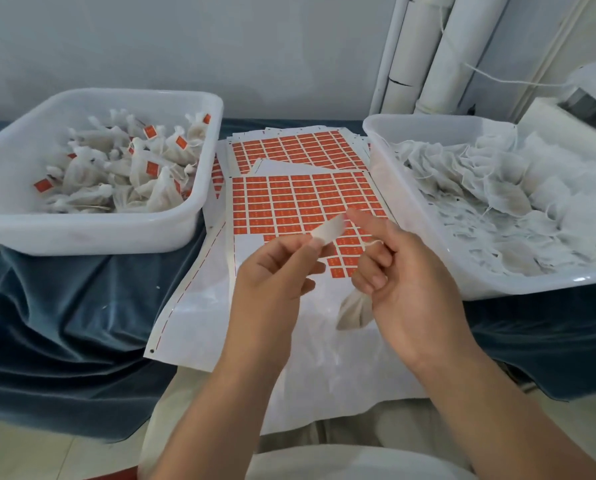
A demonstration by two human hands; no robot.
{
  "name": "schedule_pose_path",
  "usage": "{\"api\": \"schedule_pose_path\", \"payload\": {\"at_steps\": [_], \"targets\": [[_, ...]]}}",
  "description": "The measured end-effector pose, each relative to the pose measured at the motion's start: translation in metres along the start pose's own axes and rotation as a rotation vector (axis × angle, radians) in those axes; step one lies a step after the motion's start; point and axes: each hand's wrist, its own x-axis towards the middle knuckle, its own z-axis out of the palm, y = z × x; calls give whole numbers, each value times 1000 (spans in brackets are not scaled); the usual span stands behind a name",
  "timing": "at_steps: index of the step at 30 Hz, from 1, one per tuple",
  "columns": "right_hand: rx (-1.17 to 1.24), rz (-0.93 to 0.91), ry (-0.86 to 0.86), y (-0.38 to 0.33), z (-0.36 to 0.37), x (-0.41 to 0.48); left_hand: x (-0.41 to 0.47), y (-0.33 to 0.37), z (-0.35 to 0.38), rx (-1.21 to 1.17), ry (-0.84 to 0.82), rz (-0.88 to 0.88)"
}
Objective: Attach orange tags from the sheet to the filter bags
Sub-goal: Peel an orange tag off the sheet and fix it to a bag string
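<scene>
A sheet of orange tags (307, 202) lies on the table in front of me, and its lower rows are partly peeled off. Above it, my left hand (276, 271) pinches a small whitish tag (329, 230) between thumb and fingertips, pale side towards me. My right hand (407, 271) is close beside it with the index finger stretched out. Its lower fingers curl round the neck of a white filter bag (352, 310), which hangs below the hand. The bag's string (372, 242) runs over a finger.
A white bin (82, 233) on the left holds filter bags with orange tags. A second white bin (411, 202) on the right holds several untagged bags. More tag sheets (296, 150) lie behind the front sheet. Blue cloth (64, 323) covers the table. White pipes (445, 53) stand at the back right.
</scene>
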Motion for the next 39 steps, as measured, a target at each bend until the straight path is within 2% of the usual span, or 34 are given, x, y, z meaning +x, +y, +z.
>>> {"api": "schedule_pose_path", "payload": {"at_steps": [2, 6, 10, 13, 18, 21, 29, 39], "targets": [[-81, -39, -25, 1, -2, 1, 2, 1, -3, 37, 56, 59], [-501, -200, -76, 1, -6, -7, 8, 2, -12, 120, 112, 109], [-757, -289, -186, -4, -1, -14, 13, 1, -20, 159, 27, 140], [-887, -355, -220, -10, 2, -18, 17, -1, -22, 205, -98, 159], [-905, -418, -138, -16, 2, -19, 16, 0, -22, 127, -304, 120], [-928, -440, -116, -18, 1, -18, 14, 1, -20, 122, -354, 101], [-954, -493, -162, -14, 2, -19, 11, -3, -19, 331, -280, 169], [-893, -479, -104, -8, -1, -16, 10, 1, -17, 294, -255, 124]]}}
